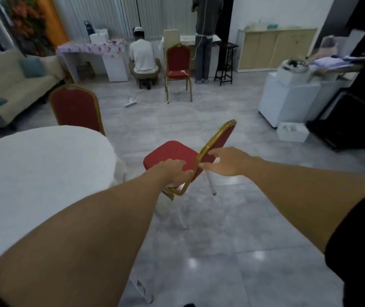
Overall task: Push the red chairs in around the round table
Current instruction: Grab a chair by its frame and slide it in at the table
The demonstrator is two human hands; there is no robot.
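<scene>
A red chair [168, 154] with a gold frame stands just right of the round table [33, 173], which wears a white cloth; the chair looks tilted. My left hand [172, 171] rests on the rear edge of its seat, by the gold frame. My right hand [226, 162] is at the backrest's edge, fingers apart and touching the frame. A second red chair [76, 107] is tucked at the table's far side. A third red chair [177, 63] stands alone farther back in the room.
A beige sofa [10, 85] lines the left wall. White cabinets [288, 100] and a white box [292, 131] sit at the right. One person [142, 56] crouches and another [206, 29] stands at the back. A power strip [130, 103] with cable lies on the grey tile floor.
</scene>
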